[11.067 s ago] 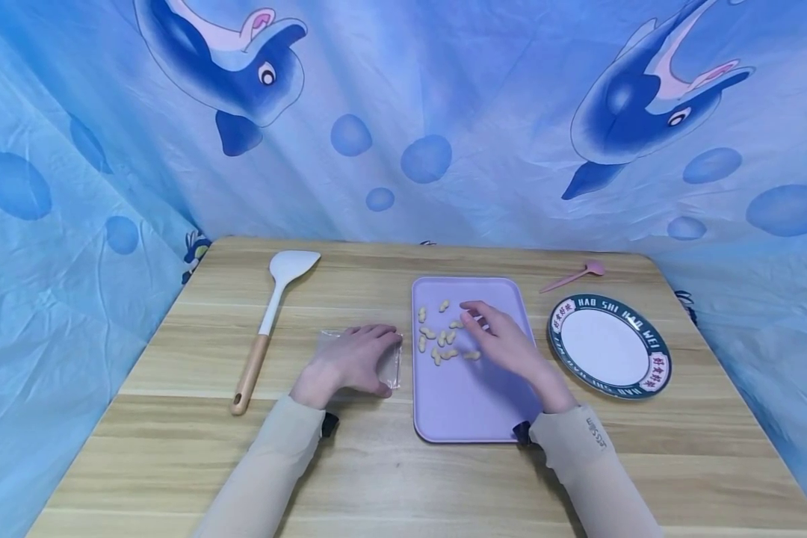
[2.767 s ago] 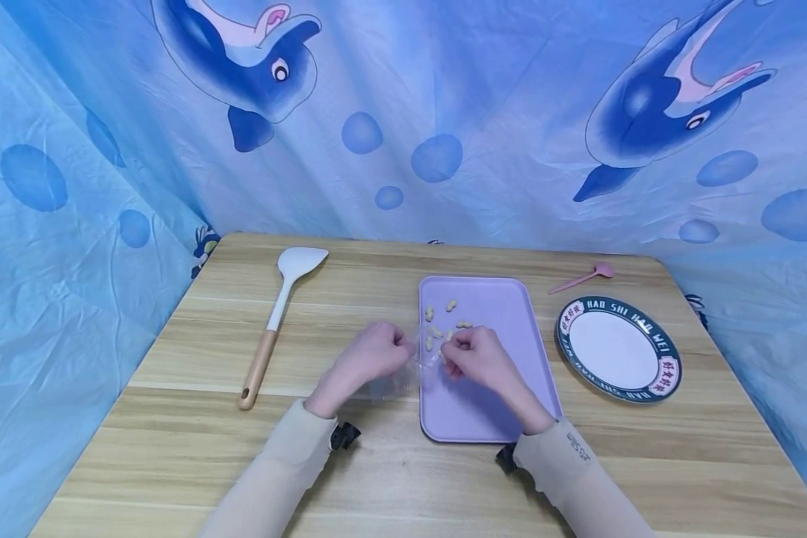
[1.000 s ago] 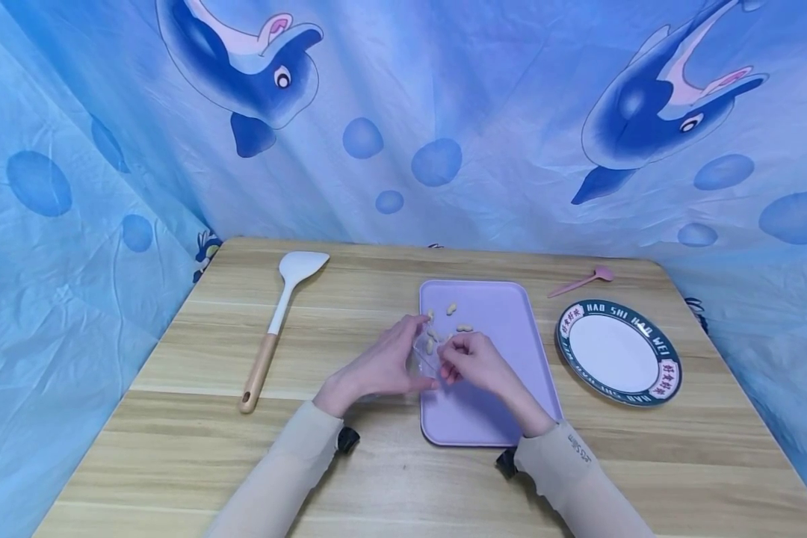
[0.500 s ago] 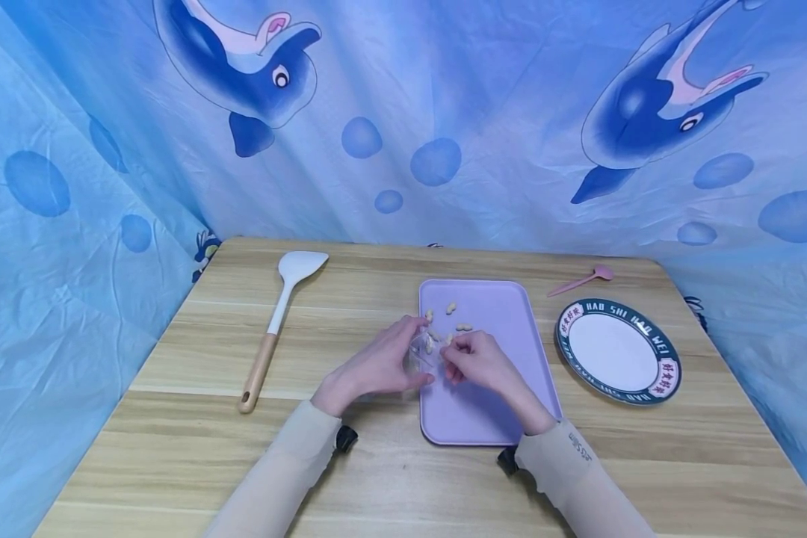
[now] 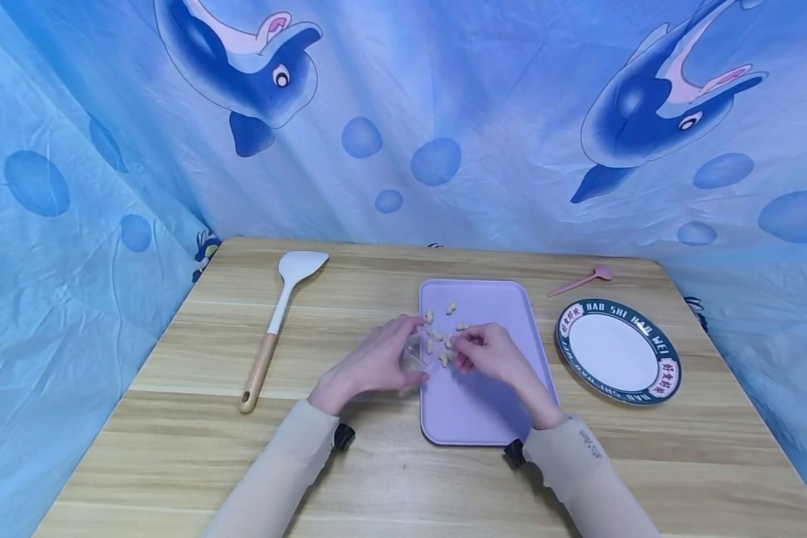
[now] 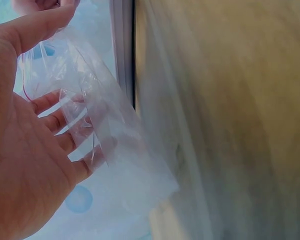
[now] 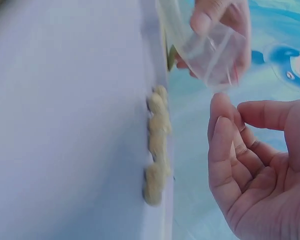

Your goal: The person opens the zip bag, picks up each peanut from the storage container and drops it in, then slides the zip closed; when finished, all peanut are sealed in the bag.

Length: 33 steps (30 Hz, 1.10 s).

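A clear zip bag (image 5: pixel 414 350) is in my left hand (image 5: pixel 379 362), its thumb and spread fingers bracing the mouth at the left edge of the lilac tray (image 5: pixel 477 422). The left wrist view shows the clear film of the bag (image 6: pixel 130 170) draped over those fingers. Several unshelled peanuts (image 5: pixel 451 308) lie on the tray's left half. Over them is my right hand (image 5: pixel 496 357), fingers bent and nothing seen between them. In the right wrist view, its fingertips (image 7: pixel 221 107) are just below the bag (image 7: pixel 215 52), beside a row of peanuts (image 7: pixel 157 140).
On the left of the wooden table (image 5: pixel 390 493) lies a white spatula (image 5: pixel 279 306) with a wooden handle. A green-rimmed plate (image 5: pixel 612 351) sits right of the tray, with a small pink spoon (image 5: pixel 581 281) behind it. A blue dolphin-print curtain (image 5: pixel 390 90) hangs behind.
Earlier the left hand lay over the flat bag on the table; it then lifted it, and both hands held it. Since half a second ago the right hand has let go and shifted right.
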### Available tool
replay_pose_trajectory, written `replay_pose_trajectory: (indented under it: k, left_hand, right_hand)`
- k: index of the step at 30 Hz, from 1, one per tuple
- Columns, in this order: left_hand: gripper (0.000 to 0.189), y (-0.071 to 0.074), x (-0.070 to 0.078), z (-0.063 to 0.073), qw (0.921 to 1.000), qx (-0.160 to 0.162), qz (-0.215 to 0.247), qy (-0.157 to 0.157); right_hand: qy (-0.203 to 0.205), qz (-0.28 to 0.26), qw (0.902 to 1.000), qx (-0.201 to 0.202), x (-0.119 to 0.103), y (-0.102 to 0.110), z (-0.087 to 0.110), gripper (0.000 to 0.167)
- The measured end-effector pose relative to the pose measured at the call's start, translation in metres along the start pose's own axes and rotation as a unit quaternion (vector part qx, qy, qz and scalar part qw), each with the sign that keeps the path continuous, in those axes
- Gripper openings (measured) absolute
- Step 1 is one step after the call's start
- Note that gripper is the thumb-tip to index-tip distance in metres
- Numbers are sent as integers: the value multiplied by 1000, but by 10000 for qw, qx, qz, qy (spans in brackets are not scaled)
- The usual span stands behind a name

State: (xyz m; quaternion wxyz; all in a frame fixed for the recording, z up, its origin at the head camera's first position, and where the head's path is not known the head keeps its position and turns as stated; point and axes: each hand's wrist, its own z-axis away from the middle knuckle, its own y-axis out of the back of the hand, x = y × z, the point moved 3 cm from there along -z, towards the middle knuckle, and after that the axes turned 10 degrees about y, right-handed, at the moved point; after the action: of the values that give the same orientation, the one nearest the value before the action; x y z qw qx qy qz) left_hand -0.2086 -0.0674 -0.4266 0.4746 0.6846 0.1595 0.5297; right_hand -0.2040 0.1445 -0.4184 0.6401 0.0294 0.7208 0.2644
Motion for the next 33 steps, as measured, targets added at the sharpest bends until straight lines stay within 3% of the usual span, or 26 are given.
replay_pose_trajectory:
  k: [5,11,20,27,33]
  left_hand:
    - [88,1,0,1,9999,-47,-73,53]
    - [90,1,-3,1,9998,-95,-154,96]
    - [90,2,-4,1,9997,-89,-222,91]
    - [91,3,-4,1,9993,-166,-284,172]
    - [92,3,-4,1,9991,-203,-306,193]
  right_hand:
    - [291,475,9975,427,1,19,-1,21]
    - [843,1295,9852,741,3,35,-1,11]
    - [1035,2096,9723,-56,14,38,-3,6]
    - [497,2159,9727,-690,21,34,-2,14]
    - [134,2129,9719,-992,25,31,-1,12]
